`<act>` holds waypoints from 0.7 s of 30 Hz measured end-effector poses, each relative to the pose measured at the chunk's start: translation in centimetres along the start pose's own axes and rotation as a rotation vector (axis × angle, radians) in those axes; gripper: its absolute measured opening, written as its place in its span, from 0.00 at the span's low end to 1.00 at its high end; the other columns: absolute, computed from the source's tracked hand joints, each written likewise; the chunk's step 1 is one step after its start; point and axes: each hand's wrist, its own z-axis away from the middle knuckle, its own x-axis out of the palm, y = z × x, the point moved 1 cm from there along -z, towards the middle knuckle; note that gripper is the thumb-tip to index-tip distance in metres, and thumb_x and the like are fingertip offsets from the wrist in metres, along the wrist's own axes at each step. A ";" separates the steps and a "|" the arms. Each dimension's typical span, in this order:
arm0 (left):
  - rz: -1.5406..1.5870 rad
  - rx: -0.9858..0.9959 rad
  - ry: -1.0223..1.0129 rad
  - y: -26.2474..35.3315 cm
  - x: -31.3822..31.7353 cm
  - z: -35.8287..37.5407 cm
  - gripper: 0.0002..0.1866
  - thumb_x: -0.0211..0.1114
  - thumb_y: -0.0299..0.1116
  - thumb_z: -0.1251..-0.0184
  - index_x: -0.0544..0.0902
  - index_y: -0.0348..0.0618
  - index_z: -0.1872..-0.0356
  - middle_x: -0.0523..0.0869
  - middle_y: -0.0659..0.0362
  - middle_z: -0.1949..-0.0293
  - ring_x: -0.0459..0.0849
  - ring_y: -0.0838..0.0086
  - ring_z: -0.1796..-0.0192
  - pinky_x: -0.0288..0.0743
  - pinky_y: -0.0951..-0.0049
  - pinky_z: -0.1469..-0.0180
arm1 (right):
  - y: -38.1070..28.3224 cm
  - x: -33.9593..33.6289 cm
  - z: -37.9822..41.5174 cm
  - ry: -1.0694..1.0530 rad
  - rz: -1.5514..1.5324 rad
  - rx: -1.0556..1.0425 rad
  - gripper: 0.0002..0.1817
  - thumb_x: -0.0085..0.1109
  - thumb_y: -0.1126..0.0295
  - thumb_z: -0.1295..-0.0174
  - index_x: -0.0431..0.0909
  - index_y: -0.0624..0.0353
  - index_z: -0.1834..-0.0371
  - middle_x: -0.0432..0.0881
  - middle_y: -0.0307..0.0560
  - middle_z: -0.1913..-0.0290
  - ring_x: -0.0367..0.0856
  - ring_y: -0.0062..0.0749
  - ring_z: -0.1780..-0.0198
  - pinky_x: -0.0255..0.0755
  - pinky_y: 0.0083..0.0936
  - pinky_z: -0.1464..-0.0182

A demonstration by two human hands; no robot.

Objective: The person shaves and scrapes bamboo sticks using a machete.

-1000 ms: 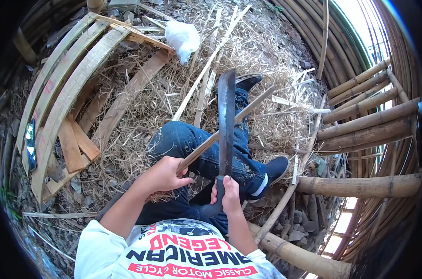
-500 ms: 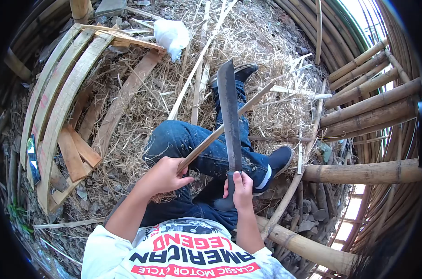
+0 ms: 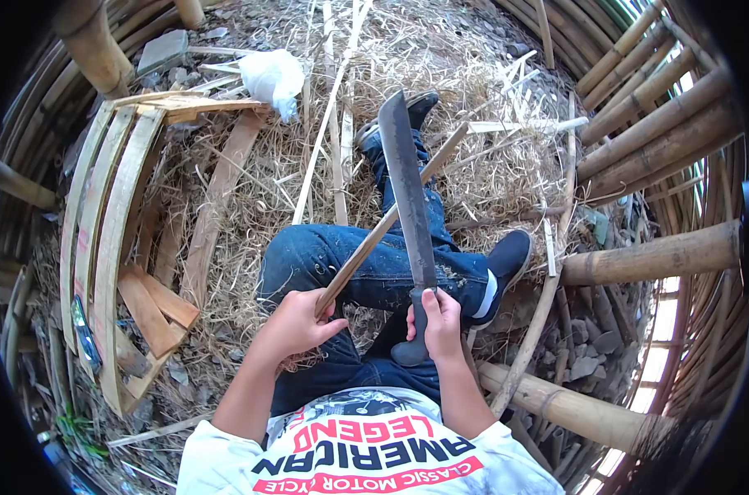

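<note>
My left hand is closed round the near end of a long thin bamboo strip. The strip slants up and to the right, over my jeans. Gripped in my right hand is the dark handle of a machete, its broad dark blade pointing away from me. Blade and strip cross above my lower leg, the blade covering a short stretch of the strip. Small pale shavings cling to my jeans.
Curly shavings cover the ground round my legs. A slatted wooden crate lies at the left, with a white plastic bag beyond it. Thick bamboo poles stick in from the right. Loose stones lie near my shoe.
The view has shifted slightly, so the crate and bag sit farther left and the poles are placed differently. Both hands keep their holds, and the blade still crosses the strip near the same place.
</note>
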 end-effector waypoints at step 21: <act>0.159 -0.110 0.032 -0.7 1.6 0.3 0.17 0.76 0.27 0.40 0.72 0.40 0.73 0.79 0.64 0.79 0.83 0.80 0.76 0.75 0.77 0.74 | -0.3 2.1 2.7 0.126 0.530 -0.467 0.20 0.72 0.69 0.42 0.73 0.63 0.53 0.83 0.55 0.74 0.87 0.51 0.69 0.78 0.36 0.68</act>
